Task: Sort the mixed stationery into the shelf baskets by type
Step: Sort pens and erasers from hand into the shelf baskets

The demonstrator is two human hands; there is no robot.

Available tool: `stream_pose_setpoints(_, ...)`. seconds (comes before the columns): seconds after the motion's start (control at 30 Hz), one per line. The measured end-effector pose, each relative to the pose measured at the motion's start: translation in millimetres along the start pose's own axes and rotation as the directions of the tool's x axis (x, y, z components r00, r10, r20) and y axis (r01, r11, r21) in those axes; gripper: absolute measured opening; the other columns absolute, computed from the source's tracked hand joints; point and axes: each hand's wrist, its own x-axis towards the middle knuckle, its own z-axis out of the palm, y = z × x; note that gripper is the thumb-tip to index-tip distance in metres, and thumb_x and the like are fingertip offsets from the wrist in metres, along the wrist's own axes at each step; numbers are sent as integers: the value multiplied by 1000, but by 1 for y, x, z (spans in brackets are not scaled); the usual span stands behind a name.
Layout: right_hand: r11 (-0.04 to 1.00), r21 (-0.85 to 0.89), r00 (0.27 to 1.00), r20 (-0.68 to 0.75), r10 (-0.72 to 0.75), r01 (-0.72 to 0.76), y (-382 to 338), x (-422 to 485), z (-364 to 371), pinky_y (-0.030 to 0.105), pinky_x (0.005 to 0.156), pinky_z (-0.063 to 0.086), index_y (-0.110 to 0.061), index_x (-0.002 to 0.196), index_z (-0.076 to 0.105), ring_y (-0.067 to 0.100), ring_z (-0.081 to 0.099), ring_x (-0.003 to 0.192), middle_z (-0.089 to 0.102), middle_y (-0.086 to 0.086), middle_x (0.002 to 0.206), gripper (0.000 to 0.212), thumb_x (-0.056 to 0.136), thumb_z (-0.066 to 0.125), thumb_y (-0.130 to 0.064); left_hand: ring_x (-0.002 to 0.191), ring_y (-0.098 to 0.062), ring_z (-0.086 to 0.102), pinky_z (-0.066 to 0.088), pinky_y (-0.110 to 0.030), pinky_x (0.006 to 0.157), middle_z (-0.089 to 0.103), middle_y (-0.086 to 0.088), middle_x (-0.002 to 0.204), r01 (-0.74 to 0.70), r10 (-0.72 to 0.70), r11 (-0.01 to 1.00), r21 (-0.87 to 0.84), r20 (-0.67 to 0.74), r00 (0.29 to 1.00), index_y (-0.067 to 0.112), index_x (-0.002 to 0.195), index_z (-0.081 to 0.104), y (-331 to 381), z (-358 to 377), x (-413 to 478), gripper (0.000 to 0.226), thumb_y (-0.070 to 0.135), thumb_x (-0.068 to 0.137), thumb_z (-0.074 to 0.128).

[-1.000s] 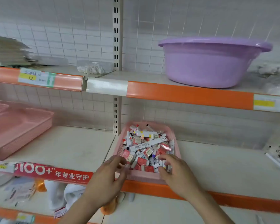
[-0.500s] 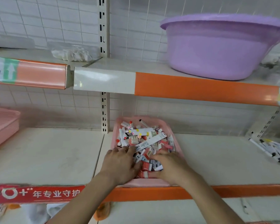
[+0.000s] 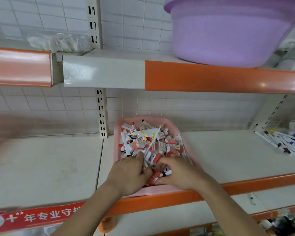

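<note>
Mixed stationery (image 3: 148, 140) – small red and white pieces, capped markers, one long white strip – heaped in a pink basket (image 3: 117, 133) at the front edge of the middle shelf (image 3: 49, 167), just right of the upright post. Left hand (image 3: 129, 174), ringed, fingers bent and buried in the heap's near end; whether it holds anything cannot be told. Right hand (image 3: 177, 174) beside it, fingers curled round several small pieces. Loose markers (image 3: 278, 142) at the shelf's right end. Upper shelf – purple basin (image 3: 228, 31), clear bag (image 3: 58, 42).
</note>
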Motion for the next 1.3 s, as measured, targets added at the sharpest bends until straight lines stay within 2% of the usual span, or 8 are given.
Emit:
stream_pose_setpoints(0.23,998,36,992,112,-52,48,0,2,-6,23,89,49,-31,118,61,1,58,99,63,-20,105,41,81,77,-43,85,-23,59,34,-33,64,59,3,86,-39,37,999,-35,-60,998,28,96,35,0,0,-3,23,50,99,35)
stream_pose_setpoints(0.4,986,6,974,154,-163,164,-1,9,-10,12,68,38,-24,111,65,-5,52,80,48,-26,82,26,88,72,-33,77,-19,53,32,-33,60,40,9,68,-33,30,999,-38,-75,997,32,92,35,1,-2,-6,31,62,98,27)
stream_pose_setpoints(0.57,979,108,981,71,-181,173,11,4,-3,14,78,45,-37,131,57,-3,57,91,63,-20,102,47,86,71,-41,74,-17,52,34,-32,61,51,10,75,47,-49,998,-30,-68,996,31,87,36,6,-2,0,28,53,102,28)
stream_pose_setpoints(0.73,952,225,976,-108,-188,208,20,0,-9,11,64,42,-51,124,47,6,61,87,70,-5,97,41,88,66,-46,67,-7,51,35,-29,58,53,10,66,128,-146,970,-204,-75,986,36,78,40,8,-4,1,30,47,103,30)
stream_pose_setpoints(0.87,900,352,963,-166,-211,257,23,1,-12,5,73,43,-39,114,66,-9,62,88,66,-30,100,23,91,66,-38,56,-12,48,41,-39,58,54,7,60,112,-203,890,-442,-163,966,31,73,44,9,-6,2,33,45,100,32)
stream_pose_setpoints(0.97,826,509,965,-213,-153,243,26,5,-9,31,95,52,-37,115,67,-1,66,99,72,-18,107,24,93,67,-30,58,-13,52,42,-28,56,58,3,68,95,-240,868,-487,-245,939,27,78,51,10,-4,1,38,49,102,31)
stream_pose_setpoints(1.1,758,592,953,-273,-133,276,24,6,-11,45,93,55,-58,102,64,5,69,96,73,-15,104,28,93,64,-32,52,-7,49,36,-20,47,57,1,65,111,-327,831,-545,-317,891,41,76,53,14,-7,1,38,57,97,26)
stream_pose_setpoints(1.3,665,669,938,-306,-161,332,16,7,-17,14,81,52,-63,100,63,-4,65,102,69,-27,108,40,95,63,-24,49,-5,37,32,-17,46,43,7,55,52,-341,804,-592,-388,857,28,75,49,30,-10,-3,41,55,97,26)
